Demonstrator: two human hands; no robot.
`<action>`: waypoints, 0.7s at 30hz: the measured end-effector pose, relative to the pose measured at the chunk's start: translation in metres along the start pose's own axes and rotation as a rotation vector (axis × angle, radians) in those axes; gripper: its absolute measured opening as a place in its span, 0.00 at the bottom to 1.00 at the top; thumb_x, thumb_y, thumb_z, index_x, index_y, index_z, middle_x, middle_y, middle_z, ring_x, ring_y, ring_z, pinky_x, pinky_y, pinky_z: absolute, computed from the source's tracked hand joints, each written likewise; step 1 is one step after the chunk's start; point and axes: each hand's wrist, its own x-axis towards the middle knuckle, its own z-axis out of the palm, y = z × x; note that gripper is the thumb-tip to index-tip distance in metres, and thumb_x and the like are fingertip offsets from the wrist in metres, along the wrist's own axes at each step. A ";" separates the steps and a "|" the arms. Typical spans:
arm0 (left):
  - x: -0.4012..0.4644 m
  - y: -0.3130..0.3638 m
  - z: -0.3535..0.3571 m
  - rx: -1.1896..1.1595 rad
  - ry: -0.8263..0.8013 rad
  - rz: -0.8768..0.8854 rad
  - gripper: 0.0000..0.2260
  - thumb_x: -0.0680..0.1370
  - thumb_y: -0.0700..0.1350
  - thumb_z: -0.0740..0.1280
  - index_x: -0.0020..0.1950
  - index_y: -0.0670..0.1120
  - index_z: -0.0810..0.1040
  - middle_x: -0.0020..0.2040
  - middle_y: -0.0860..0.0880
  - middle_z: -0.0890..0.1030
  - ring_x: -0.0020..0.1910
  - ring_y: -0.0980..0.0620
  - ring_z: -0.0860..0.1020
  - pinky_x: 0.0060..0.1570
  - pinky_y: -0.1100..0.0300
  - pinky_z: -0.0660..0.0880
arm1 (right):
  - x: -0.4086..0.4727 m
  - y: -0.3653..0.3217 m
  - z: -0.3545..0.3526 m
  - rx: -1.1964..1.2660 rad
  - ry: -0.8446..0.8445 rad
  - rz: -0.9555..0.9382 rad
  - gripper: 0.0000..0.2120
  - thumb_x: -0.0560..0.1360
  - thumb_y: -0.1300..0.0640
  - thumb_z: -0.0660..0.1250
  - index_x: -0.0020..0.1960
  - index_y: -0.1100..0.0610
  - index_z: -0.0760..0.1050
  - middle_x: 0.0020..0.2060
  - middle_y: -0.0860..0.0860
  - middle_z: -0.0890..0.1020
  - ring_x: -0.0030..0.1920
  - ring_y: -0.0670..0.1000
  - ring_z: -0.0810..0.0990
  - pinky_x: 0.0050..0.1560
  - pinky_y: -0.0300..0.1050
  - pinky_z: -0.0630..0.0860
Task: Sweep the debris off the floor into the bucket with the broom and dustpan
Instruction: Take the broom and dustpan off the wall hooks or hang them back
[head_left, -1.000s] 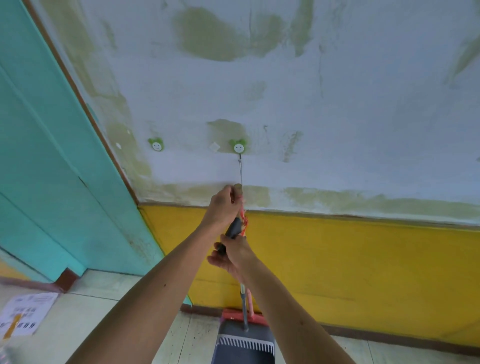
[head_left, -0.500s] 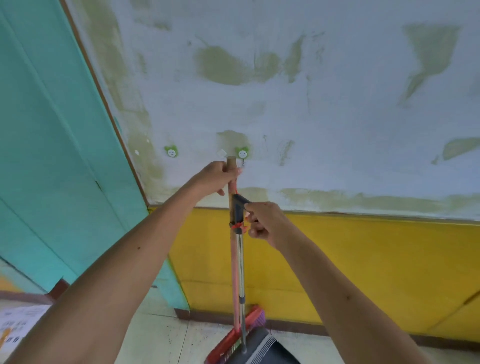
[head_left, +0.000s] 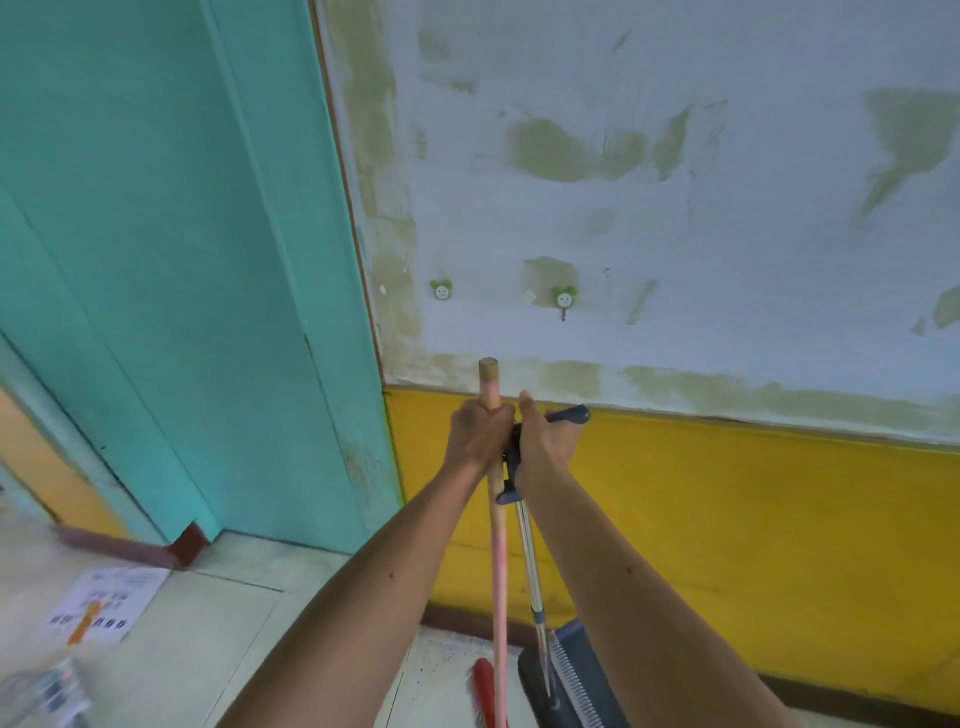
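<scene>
Pink broom (head_left: 497, 561) gripped in your left hand (head_left: 478, 434), dustpan handle (head_left: 563, 415) clasped in your right hand (head_left: 543, 449); crowded grips risked tangling the poles

Before me wall (head_left: 727, 234): upper part whitish-blue, with many olive-green patches. Lower part of wall yellow band (head_left: 753, 519), dark skirting (head_left: 831, 693) along bottom. Two small green hooks with smiley faces on wall, left hook (head_left: 441, 290), right hook (head_left: 564, 298). At my left teal door (head_left: 171, 260), brown frame edge beside it. Floor (head_left: 218, 623) pale tiles, a bit dirty near wall. Printed paper sheet (head_left: 106, 603) lies on floor at left. Light even, soft.
</scene>
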 end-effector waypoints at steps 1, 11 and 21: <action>-0.004 0.000 0.001 0.011 0.022 -0.011 0.14 0.73 0.50 0.65 0.36 0.40 0.79 0.30 0.47 0.77 0.27 0.51 0.75 0.26 0.62 0.67 | -0.004 0.003 0.005 0.024 0.033 -0.016 0.19 0.75 0.52 0.73 0.56 0.64 0.71 0.45 0.61 0.83 0.46 0.61 0.84 0.49 0.60 0.82; -0.016 -0.021 -0.053 0.243 0.077 0.015 0.11 0.73 0.48 0.63 0.39 0.41 0.78 0.35 0.43 0.83 0.33 0.45 0.82 0.34 0.55 0.80 | 0.009 0.006 0.012 -0.147 0.076 0.022 0.07 0.77 0.58 0.63 0.42 0.60 0.68 0.27 0.56 0.73 0.26 0.55 0.70 0.29 0.44 0.67; -0.053 -0.084 -0.170 0.398 -0.233 -0.533 0.21 0.78 0.58 0.57 0.43 0.42 0.78 0.29 0.41 0.84 0.26 0.47 0.84 0.28 0.59 0.80 | -0.042 0.045 0.079 -0.488 -0.522 0.057 0.16 0.77 0.58 0.68 0.33 0.60 0.69 0.24 0.53 0.71 0.20 0.51 0.68 0.27 0.45 0.67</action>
